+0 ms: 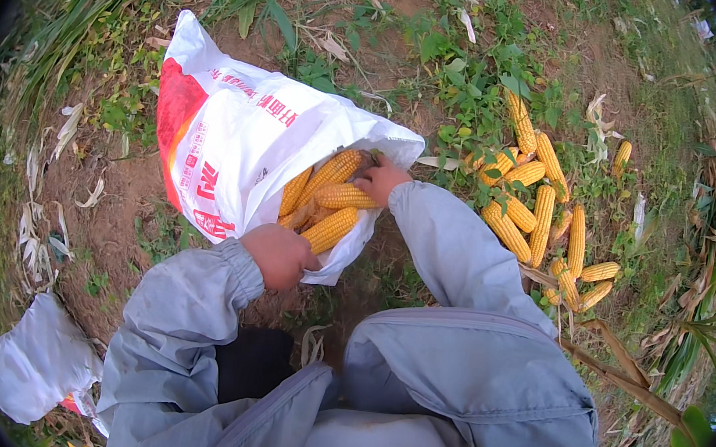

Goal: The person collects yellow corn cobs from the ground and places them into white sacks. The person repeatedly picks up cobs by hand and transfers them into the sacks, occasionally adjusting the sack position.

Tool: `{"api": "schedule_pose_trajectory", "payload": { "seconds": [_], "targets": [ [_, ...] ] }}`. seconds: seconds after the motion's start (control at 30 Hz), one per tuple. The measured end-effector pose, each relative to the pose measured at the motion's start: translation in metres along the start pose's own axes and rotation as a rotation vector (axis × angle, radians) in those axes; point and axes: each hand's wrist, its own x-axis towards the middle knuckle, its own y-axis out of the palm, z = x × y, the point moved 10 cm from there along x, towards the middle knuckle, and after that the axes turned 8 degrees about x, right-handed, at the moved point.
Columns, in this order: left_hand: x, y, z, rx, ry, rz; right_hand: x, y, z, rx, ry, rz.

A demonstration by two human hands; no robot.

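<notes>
A white woven plastic sack (pixel 247 125) with red printing lies on its side before me, its mouth facing me and to the right. Several husked yellow corn cobs (pixel 331 228) are inside the mouth. My left hand (pixel 280 257) grips the near rim of the sack, fingers partly hidden. Reaching into the opening from the right, my right hand (pixel 384 180) has its fingers on the end of one corn cob (pixel 342 196); the fingertips are partly out of sight.
A loose pile of husked corn cobs (pixel 526 196) lies on weeds to the right, with one small cob (pixel 622 158) apart. Another white sack (pixel 41 359) is at lower left. Dry husks (pixel 34 246) litter the soil, and a dry stalk (pixel 631 384) crosses at lower right.
</notes>
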Motion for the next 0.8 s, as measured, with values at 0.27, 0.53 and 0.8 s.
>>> {"api": "schedule_pose_trajectory", "payload": {
  "seconds": [0.27, 0.53, 0.8],
  "targets": [
    [-0.01, 0.0, 0.015, -0.115, -0.017, -0.075, -0.143, -0.207, 0.042, 1.609, -0.611, -0.194],
    [0.016, 0.011, 0.001, -0.026, 0.073, 0.091, -0.257, -0.02, -0.095, 0.126, 0.064, -0.032],
    [0.061, -0.061, -0.08, -0.145, 0.242, -0.254, -0.253, -0.07, -0.274, 0.062, 0.535, -0.489]
  ]
}}
